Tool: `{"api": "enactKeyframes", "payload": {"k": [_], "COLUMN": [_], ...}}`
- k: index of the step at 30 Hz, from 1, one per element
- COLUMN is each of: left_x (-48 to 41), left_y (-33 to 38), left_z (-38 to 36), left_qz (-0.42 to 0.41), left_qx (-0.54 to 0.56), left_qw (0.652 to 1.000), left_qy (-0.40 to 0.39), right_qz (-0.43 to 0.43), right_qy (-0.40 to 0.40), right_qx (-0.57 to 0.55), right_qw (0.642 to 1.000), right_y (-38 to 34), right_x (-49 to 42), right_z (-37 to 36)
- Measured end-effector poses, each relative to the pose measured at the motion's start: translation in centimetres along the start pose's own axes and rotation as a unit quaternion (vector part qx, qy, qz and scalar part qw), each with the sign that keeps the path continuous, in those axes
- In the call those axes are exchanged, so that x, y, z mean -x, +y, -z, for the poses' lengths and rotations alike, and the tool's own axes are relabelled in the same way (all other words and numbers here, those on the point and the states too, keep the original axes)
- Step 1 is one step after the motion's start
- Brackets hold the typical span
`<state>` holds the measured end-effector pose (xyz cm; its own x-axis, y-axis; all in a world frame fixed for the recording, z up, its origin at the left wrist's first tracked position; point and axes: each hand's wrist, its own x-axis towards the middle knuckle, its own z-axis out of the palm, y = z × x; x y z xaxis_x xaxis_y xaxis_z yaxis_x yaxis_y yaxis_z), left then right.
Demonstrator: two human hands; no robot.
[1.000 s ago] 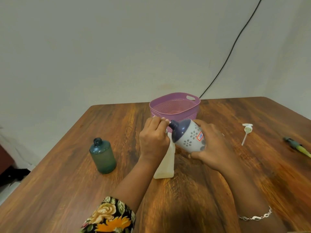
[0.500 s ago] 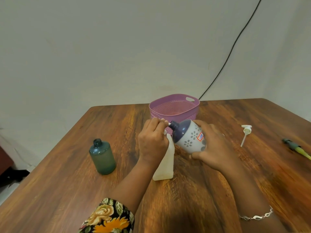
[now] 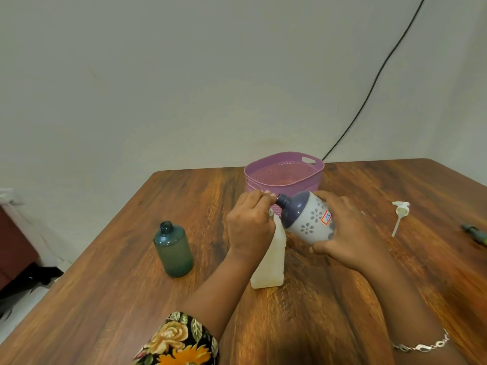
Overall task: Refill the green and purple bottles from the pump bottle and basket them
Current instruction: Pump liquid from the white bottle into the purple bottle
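Observation:
My right hand [image 3: 350, 233] grips the purple-and-white flowered bottle [image 3: 308, 219], tilted with its uncapped dark neck pointing left. The neck meets the fingertips of my left hand [image 3: 250, 222], which curls over the top of the white pump bottle [image 3: 268, 262]. That bottle stands on the table below with its mouth hidden by my fingers. The green bottle [image 3: 172, 248] stands upright and uncapped at the left, apart from both hands. Behind my hands sits the purple basket [image 3: 284, 160], with nothing visible inside.
A white pump head [image 3: 399, 214] with its tube lies on the wooden table [image 3: 329, 312] at the right. A green and yellow object [image 3: 474, 233] lies at the right edge. A black cable [image 3: 369, 83] runs down the wall behind the basket.
Both hands and the two bottles keep nearly the same pose. Only the view has drifted slightly.

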<state>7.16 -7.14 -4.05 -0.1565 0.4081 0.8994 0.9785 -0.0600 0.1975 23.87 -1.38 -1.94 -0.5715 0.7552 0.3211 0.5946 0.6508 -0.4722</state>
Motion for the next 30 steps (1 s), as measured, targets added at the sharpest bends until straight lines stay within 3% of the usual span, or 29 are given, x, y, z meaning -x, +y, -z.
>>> {"api": "enactKeyframes", "payload": {"k": [11, 18, 30], "left_x": [-1.2, -0.3, 0.0], "left_y": [0.9, 0.0, 0.2], "left_z": [1.0, 0.4, 0.1], "left_qz": [0.053, 0.024, 0.052], "left_qx": [0.074, 0.061, 0.069], "left_qw": [0.996, 0.998, 0.996], "left_qy": [0.020, 0.019, 0.027], "right_qz": [0.010, -0.001, 0.003], "right_qy": [0.010, 0.000, -0.002], "right_qx": [-0.018, -0.029, -0.021], "right_qw": [1.000, 1.000, 1.000], "right_y": [-0.1, 0.2, 0.1], "right_x": [-0.3, -0.1, -0.1], "right_z": [0.4, -0.6, -0.3]}}
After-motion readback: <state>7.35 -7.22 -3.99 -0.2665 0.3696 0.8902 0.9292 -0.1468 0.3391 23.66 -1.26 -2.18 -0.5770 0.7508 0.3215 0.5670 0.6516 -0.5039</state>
